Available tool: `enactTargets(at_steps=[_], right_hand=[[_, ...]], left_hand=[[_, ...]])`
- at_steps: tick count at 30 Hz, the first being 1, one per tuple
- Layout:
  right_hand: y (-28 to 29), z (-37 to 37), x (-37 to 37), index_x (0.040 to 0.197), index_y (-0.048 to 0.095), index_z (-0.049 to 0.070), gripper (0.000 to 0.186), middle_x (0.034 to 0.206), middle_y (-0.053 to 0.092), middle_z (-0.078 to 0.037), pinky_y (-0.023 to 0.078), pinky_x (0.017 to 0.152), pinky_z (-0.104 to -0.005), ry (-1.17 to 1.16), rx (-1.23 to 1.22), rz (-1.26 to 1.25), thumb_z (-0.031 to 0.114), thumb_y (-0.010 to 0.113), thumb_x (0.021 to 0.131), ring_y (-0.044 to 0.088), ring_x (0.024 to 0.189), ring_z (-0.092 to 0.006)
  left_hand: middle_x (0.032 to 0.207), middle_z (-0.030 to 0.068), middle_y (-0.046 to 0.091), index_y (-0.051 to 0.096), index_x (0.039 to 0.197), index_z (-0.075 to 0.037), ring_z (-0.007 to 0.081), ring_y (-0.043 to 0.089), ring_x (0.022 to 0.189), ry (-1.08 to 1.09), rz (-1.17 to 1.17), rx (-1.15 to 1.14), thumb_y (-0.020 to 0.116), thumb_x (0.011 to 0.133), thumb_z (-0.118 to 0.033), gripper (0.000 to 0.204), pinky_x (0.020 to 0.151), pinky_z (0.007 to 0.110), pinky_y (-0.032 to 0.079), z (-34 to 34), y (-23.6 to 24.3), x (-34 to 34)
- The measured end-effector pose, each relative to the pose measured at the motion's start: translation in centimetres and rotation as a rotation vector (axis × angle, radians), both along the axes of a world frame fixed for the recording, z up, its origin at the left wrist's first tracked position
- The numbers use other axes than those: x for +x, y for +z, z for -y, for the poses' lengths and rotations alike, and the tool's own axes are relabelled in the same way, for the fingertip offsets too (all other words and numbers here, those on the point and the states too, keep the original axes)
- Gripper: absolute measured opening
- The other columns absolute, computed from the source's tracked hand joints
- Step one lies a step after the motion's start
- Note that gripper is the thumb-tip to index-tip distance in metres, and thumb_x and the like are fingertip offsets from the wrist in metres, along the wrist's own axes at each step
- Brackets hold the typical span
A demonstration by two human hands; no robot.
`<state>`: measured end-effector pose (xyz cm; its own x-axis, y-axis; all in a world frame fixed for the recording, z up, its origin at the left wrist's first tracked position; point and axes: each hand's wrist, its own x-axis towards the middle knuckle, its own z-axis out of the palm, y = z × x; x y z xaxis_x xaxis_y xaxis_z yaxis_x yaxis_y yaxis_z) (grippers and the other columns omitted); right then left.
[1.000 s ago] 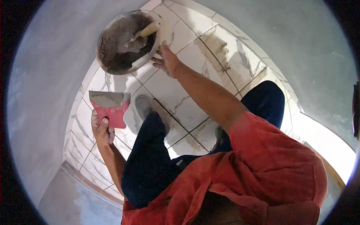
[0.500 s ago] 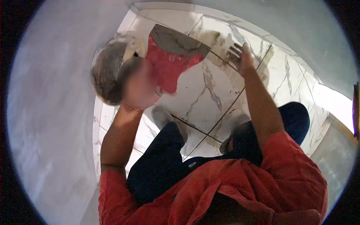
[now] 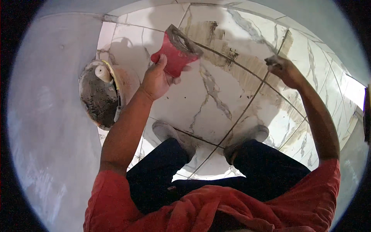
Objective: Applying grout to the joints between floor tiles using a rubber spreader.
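My left hand (image 3: 156,79) grips a red plastic spreader (image 3: 176,54) with grey paste on its wide edge, held up over the marble-look floor. My right hand (image 3: 282,69) is out to the right above the smeared tile joints, fingers curled in; whether something small is between them I cannot make out. Beside my left forearm stands a round bucket (image 3: 96,104) of dark grey mix, with a white cylindrical handle or roller (image 3: 103,73) lying across its top.
White tiles (image 3: 201,108) with grey veins and dark joints cover the floor, with brown-grey smears (image 3: 232,65) at the upper middle. Pale grey walls (image 3: 50,96) close in on both sides. My two shoes (image 3: 166,131) are below, and bright light shows at the right edge.
The red spreader has moved up and forward, tilting in my left hand. My right hand has left the bucket, moved right, and its fingers have curled. The bucket now appears lower, at the left.
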<state>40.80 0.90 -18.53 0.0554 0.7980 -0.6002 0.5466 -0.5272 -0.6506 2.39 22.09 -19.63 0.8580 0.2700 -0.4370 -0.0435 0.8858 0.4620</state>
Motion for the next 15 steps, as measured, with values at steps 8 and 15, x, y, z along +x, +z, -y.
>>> enactTargets(at_steps=[8,15], right_hand=[[2.0,4.6,-1.1,0.116,0.060,0.003,0.035,0.114,0.061,-0.016,0.049,0.087,-0.0390,0.158,-0.070,0.085,0.027,0.061,0.090,0.062,0.099,-0.0281],[1.8,5.1,-1.6,0.116,0.059,0.003,0.036,0.114,0.060,-0.016,0.050,0.086,-0.0384,0.118,-0.067,0.107,0.027,0.062,0.090,0.062,0.099,-0.0275]], left_hand=[[0.134,0.0133,0.051,0.041,0.140,-0.019,0.0321,0.053,0.114,-0.285,-0.704,1.975,0.055,0.090,-0.012,0.052,0.092,0.042,0.047,-3.7,-2.1,1.6],[0.142,0.0082,0.043,0.043,0.139,-0.027,0.0352,0.054,0.099,-0.498,-0.973,2.236,0.061,0.080,-0.006,0.065,0.081,0.047,0.048,-3.2,-4.5,1.3]])
